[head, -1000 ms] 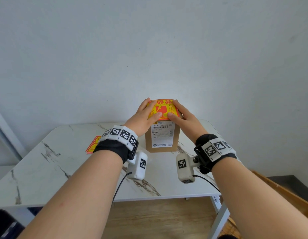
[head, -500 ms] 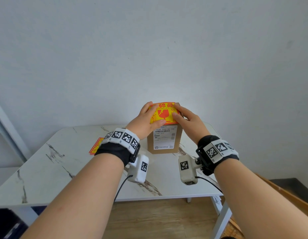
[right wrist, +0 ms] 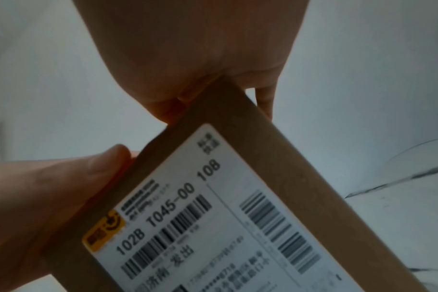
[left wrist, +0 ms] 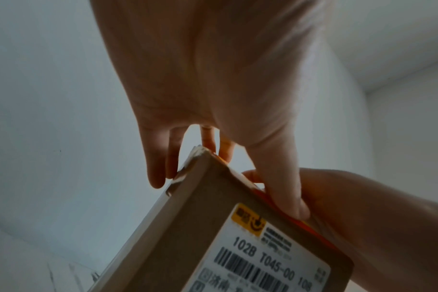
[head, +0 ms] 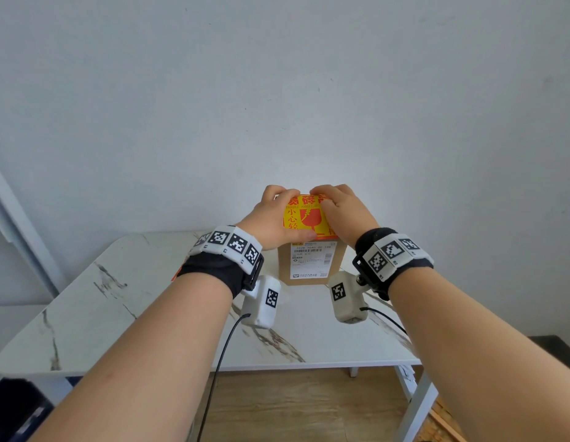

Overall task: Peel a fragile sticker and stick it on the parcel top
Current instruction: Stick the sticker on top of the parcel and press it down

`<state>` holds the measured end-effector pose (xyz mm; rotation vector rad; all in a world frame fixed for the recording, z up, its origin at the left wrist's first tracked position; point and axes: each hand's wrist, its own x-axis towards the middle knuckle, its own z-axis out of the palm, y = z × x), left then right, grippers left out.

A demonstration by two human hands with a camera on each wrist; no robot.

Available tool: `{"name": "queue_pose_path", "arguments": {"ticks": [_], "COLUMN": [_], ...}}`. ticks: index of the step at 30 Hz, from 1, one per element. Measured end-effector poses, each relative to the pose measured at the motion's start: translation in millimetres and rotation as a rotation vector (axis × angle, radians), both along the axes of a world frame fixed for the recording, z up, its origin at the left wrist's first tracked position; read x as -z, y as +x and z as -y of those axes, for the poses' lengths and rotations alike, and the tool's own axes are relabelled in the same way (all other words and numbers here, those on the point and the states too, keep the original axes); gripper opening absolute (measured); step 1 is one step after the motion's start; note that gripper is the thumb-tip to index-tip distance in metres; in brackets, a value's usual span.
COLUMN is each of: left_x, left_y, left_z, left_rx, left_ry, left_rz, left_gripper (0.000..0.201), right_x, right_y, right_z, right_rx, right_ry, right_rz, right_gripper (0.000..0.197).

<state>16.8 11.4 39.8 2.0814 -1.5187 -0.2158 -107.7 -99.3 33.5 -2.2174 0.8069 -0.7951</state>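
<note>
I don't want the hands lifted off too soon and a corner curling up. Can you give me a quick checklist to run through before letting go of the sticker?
1. Fragile sticker lies on the parcel top: ok.
2. Near edge flat at the top's front rim: ok; the left hand has its thumb along it.
3. Far edge pressed down: cannot tell; fingers of both hands cover it.
4. Right side pressed: cannot tell; the right hand hides it.
5. Parcel steady on the table: ok; it stands upright with its shipping label facing the person.
6. Wrinkles or bubbles in the visible middle: ok, none seen.
</note>
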Motion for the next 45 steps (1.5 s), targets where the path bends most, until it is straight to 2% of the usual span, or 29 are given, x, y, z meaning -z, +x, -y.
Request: {"name": "queue_pose_path", "arguments": {"ticks": [8, 19, 22, 27, 32, 35, 40, 45], "left_x": [0, 0, 3, 18, 23, 22, 18, 19], "left_y": [4, 5, 4, -3, -6, -5, -3, 3], "left_z": [3, 6, 5, 4, 5, 6, 9, 5], "left_rx": [-0.004, 0.018, 0.012, 0.029, -0.001, 0.001, -0.003, 0.029], "left_ry": [0.036, 0.06, 0.041, -0.038, -0.027, -0.015, 0.008, -0.059], "left_rz": [-0.031, -0.064, -0.073, -0.035, -0.015, -0.017, -0.046, -0.235], "left_gripper": [0.096, 0.094, 0.095, 0.076, 0.078, 0.081, 0.083, 0.083], "right_x": [5, 17, 21, 36, 43, 42, 42, 47], "right_y": [-4, -11, -19, -30, -34, -36, -36, -36], "right_z": [1, 4, 1, -6, -8, -2, 8, 14], "right_rx": [0.065, -0.026, -0.038, -0.05, -0.123, -0.156, -0.19, -0.219], "right_ry": [0.061, 0.221, 0.263, 0.279, 0.261, 0.271, 0.295, 0.35], "right_rz": [0.044, 0.148, 0.256, 0.4, 0.357, 0.314, 0.313, 0.299], "right_gripper": [0.034, 0.043, 0.04, 0.036, 0.055, 0.059, 0.058, 0.05]}}
